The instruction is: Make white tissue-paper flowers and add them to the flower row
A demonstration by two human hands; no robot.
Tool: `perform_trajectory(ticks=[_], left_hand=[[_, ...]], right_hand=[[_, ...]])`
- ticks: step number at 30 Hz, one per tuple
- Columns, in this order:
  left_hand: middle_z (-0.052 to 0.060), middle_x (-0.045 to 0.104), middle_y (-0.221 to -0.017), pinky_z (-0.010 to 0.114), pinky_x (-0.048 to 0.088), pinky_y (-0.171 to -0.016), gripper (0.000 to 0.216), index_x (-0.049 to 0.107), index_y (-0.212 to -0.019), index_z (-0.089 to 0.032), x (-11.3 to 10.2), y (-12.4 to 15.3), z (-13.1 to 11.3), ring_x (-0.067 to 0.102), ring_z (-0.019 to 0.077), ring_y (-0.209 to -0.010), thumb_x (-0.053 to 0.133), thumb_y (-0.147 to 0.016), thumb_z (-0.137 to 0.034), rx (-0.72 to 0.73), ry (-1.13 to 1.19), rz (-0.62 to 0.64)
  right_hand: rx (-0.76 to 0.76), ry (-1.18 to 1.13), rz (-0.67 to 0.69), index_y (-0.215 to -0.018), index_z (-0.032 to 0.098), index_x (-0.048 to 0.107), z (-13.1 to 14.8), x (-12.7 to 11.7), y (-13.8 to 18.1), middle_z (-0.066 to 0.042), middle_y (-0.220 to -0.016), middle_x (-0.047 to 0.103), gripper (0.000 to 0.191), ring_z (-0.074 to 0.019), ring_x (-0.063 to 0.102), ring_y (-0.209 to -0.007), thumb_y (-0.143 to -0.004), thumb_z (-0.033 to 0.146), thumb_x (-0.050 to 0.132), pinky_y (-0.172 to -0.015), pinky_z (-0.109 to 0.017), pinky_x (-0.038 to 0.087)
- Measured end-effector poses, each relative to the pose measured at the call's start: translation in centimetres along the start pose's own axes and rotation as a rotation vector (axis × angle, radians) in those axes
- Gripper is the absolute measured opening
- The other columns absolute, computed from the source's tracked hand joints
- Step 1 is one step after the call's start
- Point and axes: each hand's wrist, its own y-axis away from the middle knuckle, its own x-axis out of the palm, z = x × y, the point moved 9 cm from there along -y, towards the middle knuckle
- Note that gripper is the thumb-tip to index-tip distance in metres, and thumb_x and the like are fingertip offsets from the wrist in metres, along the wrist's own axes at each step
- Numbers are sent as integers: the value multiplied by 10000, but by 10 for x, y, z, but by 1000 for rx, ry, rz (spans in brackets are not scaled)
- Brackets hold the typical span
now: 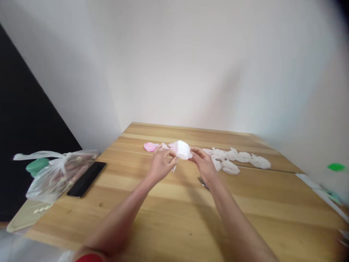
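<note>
A white, thin crumpled piece (183,150), like tissue or thin fabric, is held up above the middle of the wooden table (163,211). My left hand (161,164) pinches its left side, and a narrow white strip hangs below those fingers. On the other side my right hand (203,162) grips its right edge between thumb and fingers. Behind my left hand lies a pink and white crumpled piece (150,146). Several whitish crumpled pieces (230,166) lie beside and beyond my right hand. A dark, thin tool (202,182), perhaps scissors, is partly hidden under my right wrist.
At the table's left edge a black phone (86,179) lies next to a tied clear plastic bag (58,174). A green round thing (38,166) shows by the bag. Pale walls (185,65) stand behind. A bright green object (336,167) is at far right.
</note>
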Motion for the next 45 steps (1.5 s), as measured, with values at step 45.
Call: perform_trajectory(ticks=[45], left_hand=[[6, 668, -772, 285, 444, -761, 72, 606, -714, -201, 83, 71, 81, 601, 168, -783, 564, -770, -217, -123, -32, 183]], right_hand=[[158, 1203, 43, -1242, 245, 497, -78, -134, 78, -59, -982, 691, 430, -219, 634, -821, -827, 327, 571, -660, -271, 417]])
